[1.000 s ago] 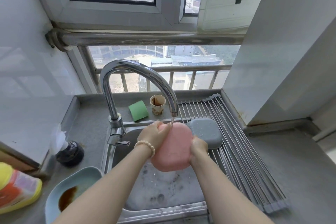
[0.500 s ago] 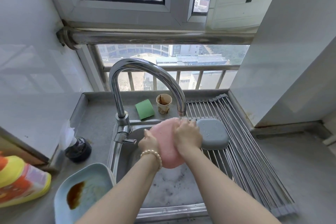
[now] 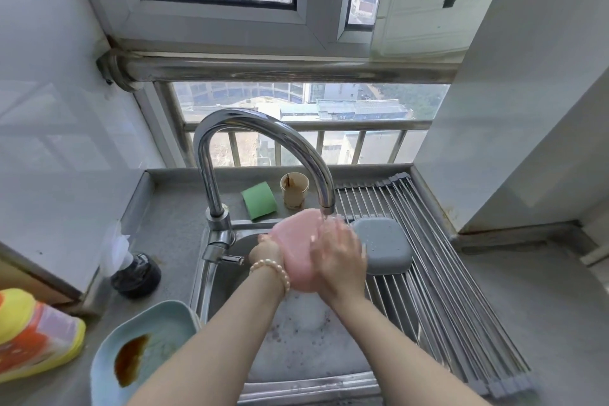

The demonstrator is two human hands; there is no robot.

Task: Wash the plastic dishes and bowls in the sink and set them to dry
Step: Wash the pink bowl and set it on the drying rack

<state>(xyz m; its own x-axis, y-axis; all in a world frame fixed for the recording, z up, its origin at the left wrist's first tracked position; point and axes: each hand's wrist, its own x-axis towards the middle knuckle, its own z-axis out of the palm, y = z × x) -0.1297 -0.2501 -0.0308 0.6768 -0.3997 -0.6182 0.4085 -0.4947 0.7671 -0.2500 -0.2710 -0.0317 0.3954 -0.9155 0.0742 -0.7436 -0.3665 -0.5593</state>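
A pink plastic dish (image 3: 298,249) is held tilted over the sink (image 3: 296,333) under the running faucet (image 3: 263,155). My left hand (image 3: 267,250) grips its left edge from behind. My right hand (image 3: 337,257) lies flat on its face with fingers spread, slightly blurred. A grey-blue dish (image 3: 384,245) rests upside down on the roll-up drying rack (image 3: 445,290) just right of my right hand. A light blue dish (image 3: 145,349) with a brown sauce stain sits on the counter at the sink's front left corner.
Behind the faucet stand a green sponge (image 3: 258,201) and a stained paper cup (image 3: 294,190). A black lidded container (image 3: 135,275) and a yellow-orange detergent bottle (image 3: 33,333) sit on the left counter. Foam covers the sink bottom. Walls close in left and right.
My right hand moved from the dish's right edge onto its face and is rubbing it. The dish shifted up closer to the spout. The camera moved slightly.
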